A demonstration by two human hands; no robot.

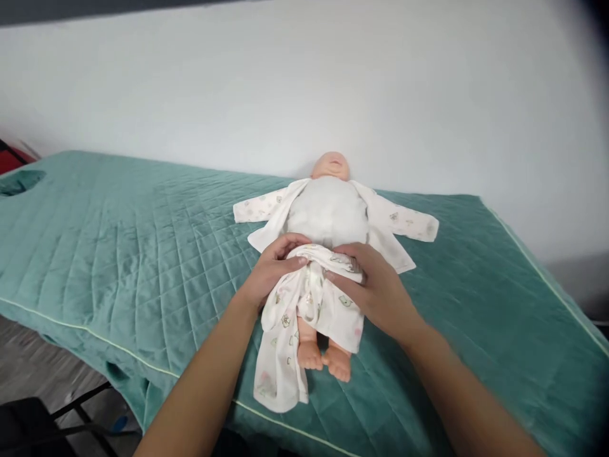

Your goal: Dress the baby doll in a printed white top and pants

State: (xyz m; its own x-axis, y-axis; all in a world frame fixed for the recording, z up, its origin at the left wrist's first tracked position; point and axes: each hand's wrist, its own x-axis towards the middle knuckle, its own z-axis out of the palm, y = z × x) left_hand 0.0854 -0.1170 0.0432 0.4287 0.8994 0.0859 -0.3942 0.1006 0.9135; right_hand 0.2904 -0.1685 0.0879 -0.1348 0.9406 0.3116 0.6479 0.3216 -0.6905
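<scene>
A baby doll point(332, 166) lies on its back, its head toward the wall and its bare feet toward me. An open white patterned jacket point(404, 222) is on its arms, spread to both sides of a pale torso point(328, 209). White baby trousers point(285, 317) with small prints are bunched around the doll's hips and legs, one leg of the cloth trailing beside the feet. My left hand point(276, 266) pinches the gathered waist on the left. On the right, my right hand point(373, 282) grips the same waist, thumb on top.
A green quilted cover point(166, 254) with pale piping drapes the bed under the doll. Behind it rises a white wall point(304, 82). A hole point(21, 183) shows at the bed's far left, and a dark chair point(33, 428) stands at the lower left.
</scene>
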